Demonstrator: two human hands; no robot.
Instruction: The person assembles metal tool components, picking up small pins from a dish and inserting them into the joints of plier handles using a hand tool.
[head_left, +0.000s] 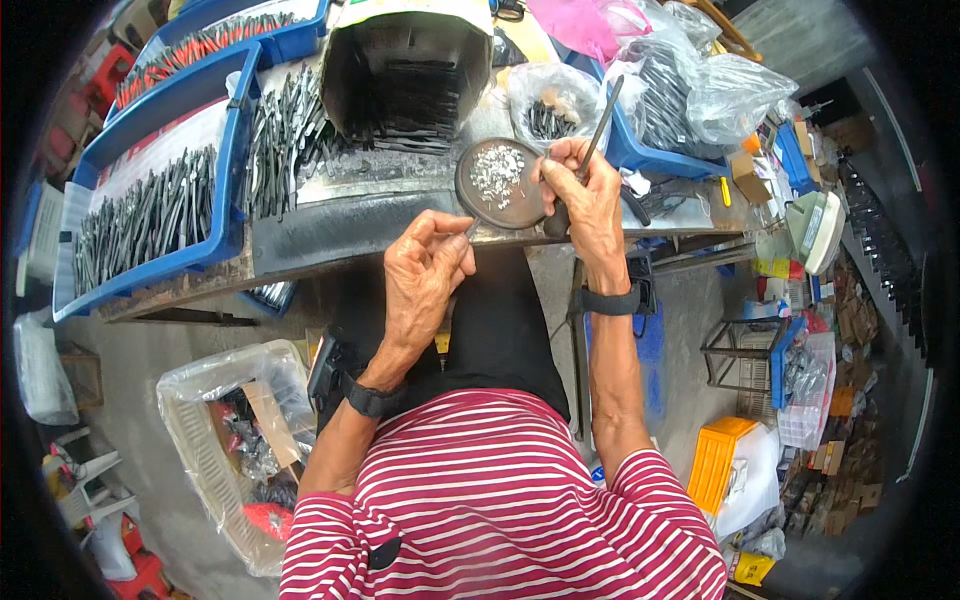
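Note:
My right hand (588, 195) is closed around a long, thin dark rod-like tool (606, 112) that sticks up past the fingers. A dark rounded end shows below that hand, perhaps part of the same tool. My left hand (425, 265) is closed in a pinch at the bench's front edge, with a tiny dark piece (472, 228) at its fingertips, too small to name. Between and just beyond the hands sits a round brown dish (522, 212) with small white and silvery bits (498, 176) in it. My right fingers are over the dish's right rim.
Blue trays (232, 170) of slim black parts stand at the left, and a loose heap (290, 140) lies beside them. An open bag (400, 20) of dark parts stands behind the dish. Plastic bags (740, 95) fill the back right. A lined crate (190, 440) sits on the floor, left.

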